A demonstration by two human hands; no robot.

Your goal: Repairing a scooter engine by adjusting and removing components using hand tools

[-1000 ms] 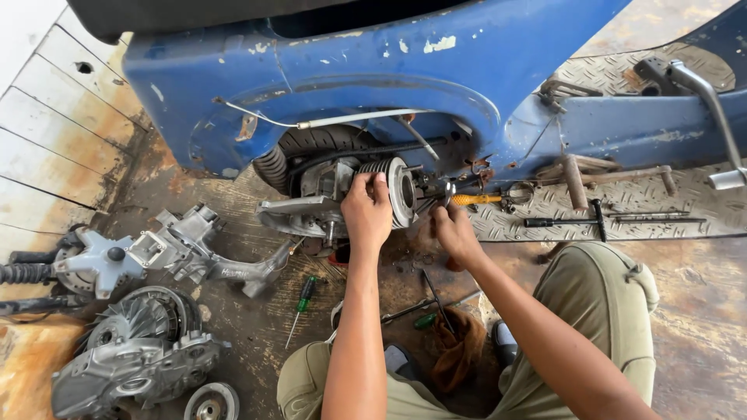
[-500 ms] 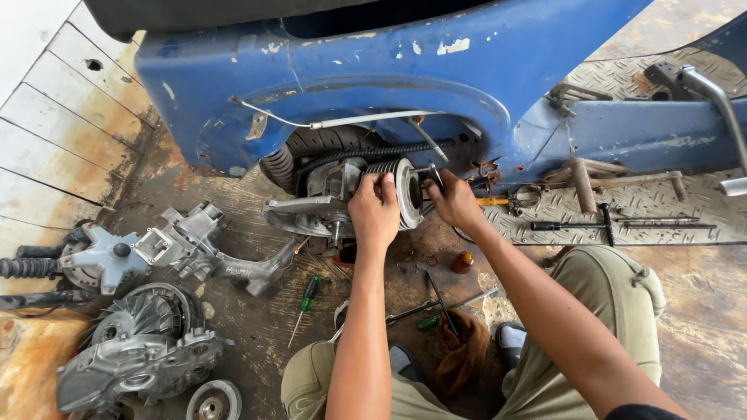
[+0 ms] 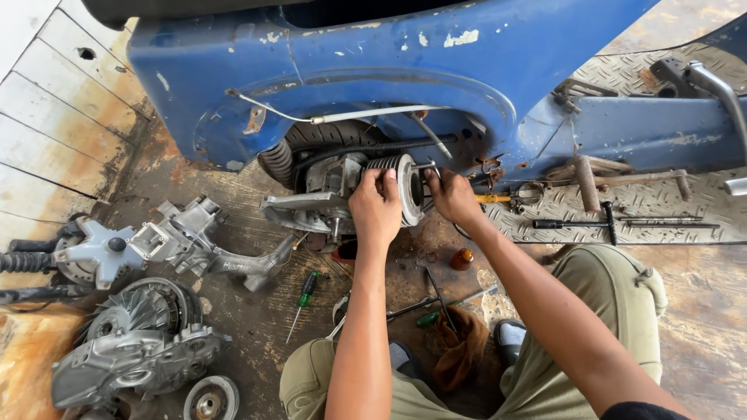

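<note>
A blue scooter body (image 3: 389,70) lies on its side with its engine exposed. My left hand (image 3: 375,204) grips the finned grey cylinder (image 3: 407,187) of the engine from the near side. My right hand (image 3: 451,194) holds the cylinder's open right end, fingers curled onto its rim. Both forearms reach up from my knees in olive trousers (image 3: 615,288). The rear tyre (image 3: 284,159) shows behind the engine.
Removed engine casings (image 3: 140,342) and a crankcase half (image 3: 194,241) lie at the left. A green-handled screwdriver (image 3: 305,294), a T-handle wrench (image 3: 615,224), a brown rag (image 3: 459,350) and a small brown bottle (image 3: 461,258) lie around. White wall tiles (image 3: 47,132) are at far left.
My right hand has moved left from the floor beside the engine up to the cylinder's open end. My left hand has stayed on the cylinder.
</note>
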